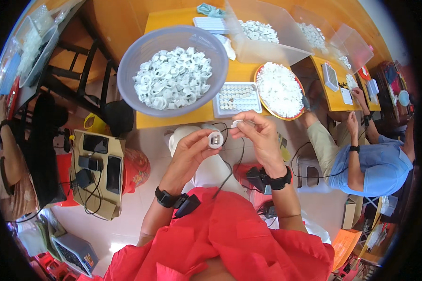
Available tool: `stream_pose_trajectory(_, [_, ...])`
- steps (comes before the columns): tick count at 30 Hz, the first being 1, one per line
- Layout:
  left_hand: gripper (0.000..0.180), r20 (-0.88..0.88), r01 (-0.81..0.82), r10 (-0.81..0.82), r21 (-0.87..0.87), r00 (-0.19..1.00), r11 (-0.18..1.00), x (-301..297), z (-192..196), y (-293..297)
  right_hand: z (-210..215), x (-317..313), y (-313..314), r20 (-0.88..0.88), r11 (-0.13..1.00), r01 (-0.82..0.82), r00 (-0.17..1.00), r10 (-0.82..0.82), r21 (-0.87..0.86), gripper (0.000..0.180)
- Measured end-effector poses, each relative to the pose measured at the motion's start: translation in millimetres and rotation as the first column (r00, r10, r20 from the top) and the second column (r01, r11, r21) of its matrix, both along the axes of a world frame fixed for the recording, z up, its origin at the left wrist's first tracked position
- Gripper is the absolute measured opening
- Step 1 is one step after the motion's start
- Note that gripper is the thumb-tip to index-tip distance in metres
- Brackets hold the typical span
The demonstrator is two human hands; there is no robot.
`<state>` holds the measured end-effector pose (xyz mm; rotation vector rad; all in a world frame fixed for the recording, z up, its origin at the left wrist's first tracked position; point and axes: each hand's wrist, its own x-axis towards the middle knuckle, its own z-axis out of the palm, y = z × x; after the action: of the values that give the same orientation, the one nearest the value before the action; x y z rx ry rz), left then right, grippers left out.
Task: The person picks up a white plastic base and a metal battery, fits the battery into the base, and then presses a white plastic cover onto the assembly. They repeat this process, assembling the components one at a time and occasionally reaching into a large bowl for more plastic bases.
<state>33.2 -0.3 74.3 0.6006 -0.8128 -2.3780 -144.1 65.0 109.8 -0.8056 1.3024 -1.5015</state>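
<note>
Between the fingertips of my left hand (191, 152) is a round white plastic housing (215, 140), its hollow side facing me with small metal-looking parts inside. My right hand (263, 142) pinches a small white plastic piece (237, 123) just above and to the right of the housing. The two pieces are apart. Beyond my hands, at the table's near edge, lies a white tray (217, 111) filled with rows of small round parts. A big grey basin (126, 89) of white plastic parts stands to its left, and a red-rimmed plate (259, 74) heaped with small white pieces to its right.
Clear plastic bins (286, 52) of white parts stand at the back of the yellow table (154, 122). Lower left, a cardboard box (109, 210) carries phones and cables. A black cable (241, 159) hangs between my arms. Co-workers sit at right, in a blue shirt (382, 164), and far left.
</note>
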Motion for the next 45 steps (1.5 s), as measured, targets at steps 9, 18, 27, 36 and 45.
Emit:
stream_pose_trajectory(9, [0.023, 0.026, 0.028, -0.027, -0.052, 0.999, 0.998, 1.2, 1.8, -3.3, 13.5, 15.6, 6.6, -0.486, 0.989, -0.15, 0.864, 0.131, -0.001, 0.011])
stream_pose_trajectory(18, [0.025, 0.064, 0.065, -0.056, -0.154, 0.996, 0.986, 1.4, 1.7, -4.2, 19.3, 19.3, 5.3, -0.593, 0.973, -0.225, 0.791, 0.153, -0.049, 0.011])
stream_pose_trajectory(27, [0.025, 0.096, 0.101, -0.087, -0.152, 0.992, 0.983, 0.3, 2.1, -1.2, 11.7, 17.9, 7.4, -0.663, 0.97, -0.228, 0.74, 0.115, -0.086, 0.013])
stream_pose_trajectory(36, [0.023, 0.103, 0.084, -0.073, -0.112, 0.992, 0.99, -6.7, 2.2, 0.2, -0.7, 24.7, 11.1, -0.724, 0.972, -0.138, 0.689, -0.042, -0.188, 0.016])
stream_pose_trajectory(45, [0.02, 0.16, 0.053, -0.016, -0.226, 0.987, 0.973, -8.5, 2.0, 4.3, -16.6, 35.9, 23.1, -0.523, 0.982, 0.078, 0.838, -0.157, -0.17, 0.018])
